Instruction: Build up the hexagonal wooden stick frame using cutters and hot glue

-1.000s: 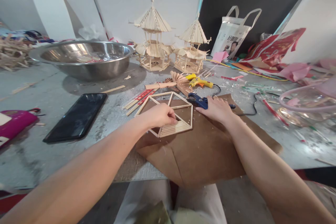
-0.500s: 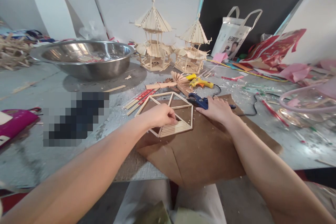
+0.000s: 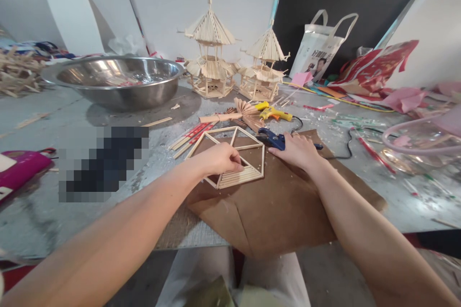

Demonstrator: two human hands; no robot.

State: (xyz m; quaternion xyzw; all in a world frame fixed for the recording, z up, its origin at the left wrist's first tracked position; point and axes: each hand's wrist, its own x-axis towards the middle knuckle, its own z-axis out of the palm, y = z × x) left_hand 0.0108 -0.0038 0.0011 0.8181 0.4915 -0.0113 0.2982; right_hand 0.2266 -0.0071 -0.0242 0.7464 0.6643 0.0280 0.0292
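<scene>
A hexagonal frame of pale wooden sticks (image 3: 264, 160) lies on a brown paper sheet (image 3: 281, 211), with spokes meeting near its middle. Parallel sticks (image 3: 239, 177) fill its near section. Above this row my left hand (image 3: 225, 158) is closed in a pinch, its fingertips at the innermost wooden stick, which they partly hide. My right hand (image 3: 298, 151) is wrapped over a blue hand cutter (image 3: 272, 138) lying at the frame's right side. The cutter's jaw end points left, and a handle end shows beyond my hand.
Two stick pagodas (image 3: 210, 64) (image 3: 262, 67) stand at the back. A yellow glue gun (image 3: 275, 114) and folded brown paper (image 3: 248, 112) lie behind the frame. Loose sticks (image 3: 190, 136) are at its left. A steel basin (image 3: 126, 91) stands left, a clear plastic container (image 3: 425, 139) right.
</scene>
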